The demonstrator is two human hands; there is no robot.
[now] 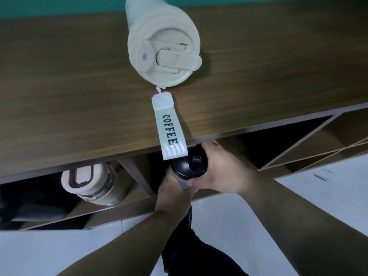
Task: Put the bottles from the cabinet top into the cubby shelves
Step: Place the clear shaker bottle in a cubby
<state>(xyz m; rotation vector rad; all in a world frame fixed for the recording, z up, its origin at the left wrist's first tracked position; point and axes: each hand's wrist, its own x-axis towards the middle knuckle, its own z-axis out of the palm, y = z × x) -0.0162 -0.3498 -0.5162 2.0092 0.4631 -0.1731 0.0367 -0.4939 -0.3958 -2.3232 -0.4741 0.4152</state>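
A cream tumbler (163, 50) stands upright on the wooden cabinet top (69, 96), its white "COFFEE" strap (169, 132) hanging over the front edge. Below that edge, a black-lidded bottle (189, 166) is held at the mouth of a middle cubby. My left hand (175, 192) grips its lower body from the left and my right hand (221, 170) wraps it from the right. The bottle's body is mostly hidden by my hands. A clear glass bottle with a cream lid (89, 184) stands inside the cubby to the left.
Open cubby shelves (288, 140) run to the right under the cabinet top, with thin dividers. Pale floor tiles (318, 186) lie below. A teal wall (59, 5) backs the cabinet. Dark clothing shows between my forearms.
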